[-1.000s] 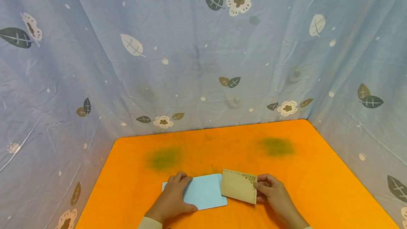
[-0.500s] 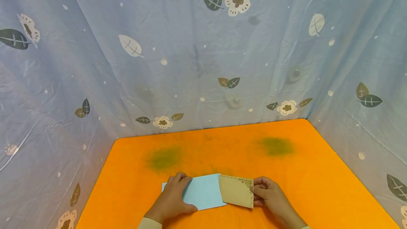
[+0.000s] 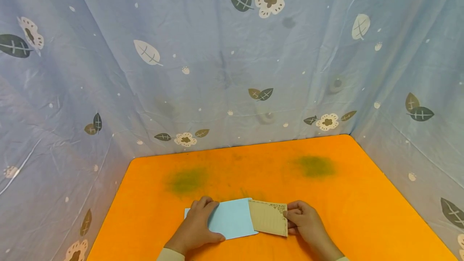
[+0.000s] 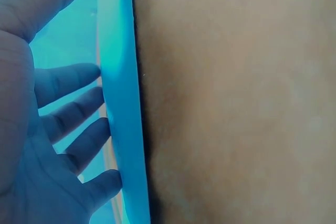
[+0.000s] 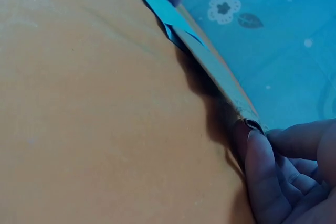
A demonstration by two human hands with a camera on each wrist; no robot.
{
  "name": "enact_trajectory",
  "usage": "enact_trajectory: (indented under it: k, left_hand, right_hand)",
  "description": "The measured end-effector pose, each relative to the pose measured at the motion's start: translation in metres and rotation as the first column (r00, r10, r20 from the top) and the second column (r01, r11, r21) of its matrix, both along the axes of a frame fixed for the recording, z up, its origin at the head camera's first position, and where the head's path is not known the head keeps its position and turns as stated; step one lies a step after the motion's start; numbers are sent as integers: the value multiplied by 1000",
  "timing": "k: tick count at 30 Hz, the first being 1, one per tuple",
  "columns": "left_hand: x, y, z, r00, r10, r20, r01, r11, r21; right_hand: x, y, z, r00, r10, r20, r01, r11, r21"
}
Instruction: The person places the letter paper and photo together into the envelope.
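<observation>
A light blue envelope [image 3: 233,217] lies on the orange table, its mouth towards the right. My left hand [image 3: 197,224] spans it from above, thumb at the near edge and fingertips at the far edge. In the left wrist view, those fingertips meet the side of the envelope [image 4: 125,103]. A tan card [image 3: 268,219] with brown floral print in its upper right corner has its left end inside the mouth, hidden there. My right hand [image 3: 309,224] pinches the card's right edge between thumb and fingers. The right wrist view shows the card [image 5: 212,69] slightly raised, with shadow beneath.
The orange table [image 3: 246,168] has two dark greenish smudges towards the back. Blue curtains [image 3: 203,51] printed with leaves and flowers enclose it at the back and on both sides.
The card has moved left and down from lying over the envelope's right end to being partly inside its mouth. My right hand has moved with it; my left hand has stayed put.
</observation>
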State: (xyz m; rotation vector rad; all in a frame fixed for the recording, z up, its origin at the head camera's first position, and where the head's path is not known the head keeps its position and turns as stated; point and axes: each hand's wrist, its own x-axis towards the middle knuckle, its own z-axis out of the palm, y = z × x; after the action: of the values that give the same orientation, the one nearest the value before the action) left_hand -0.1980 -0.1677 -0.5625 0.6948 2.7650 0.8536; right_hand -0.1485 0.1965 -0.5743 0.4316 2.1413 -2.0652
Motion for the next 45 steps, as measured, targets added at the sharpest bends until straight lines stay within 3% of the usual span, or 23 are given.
enact_trajectory:
  k: [9,20,24,31,34,38,42,45]
  left_hand:
    - [1,-2,0,1000,-4,-3,4,1000,2]
    - [2,-4,0,1000,-9,-4,9,1000,13]
    - [2,-4,-2,1000,-12,-4,12,1000,17]
    - [2,-5,-4,1000,-16,-11,17,1000,8]
    - [1,-5,-3,1000,-15,-10,15,1000,4]
    - [2,-6,-3,1000,-17,-17,17,1000,1]
    - [3,-6,-3,1000,-16,-22,16,1000,3]
    - [2,-6,-4,1000,-15,-21,15,1000,2]
  right_hand:
    - [-3,-5,2,1000,15,-9,-14,998,56]
    - [-6,1,7,989,150,-19,-149,989,24]
    - [-9,-7,8,992,120,-40,-119,992,43]
    - [-9,-20,12,999,-5,-41,9,996,88]
    - [-7,-18,15,999,-6,-50,14,988,155]
    - [-1,-12,17,996,81,-35,-72,975,210]
    - [5,-6,19,978,206,-36,-199,970,140]
    - [7,-5,20,969,243,-40,-237,964,122]
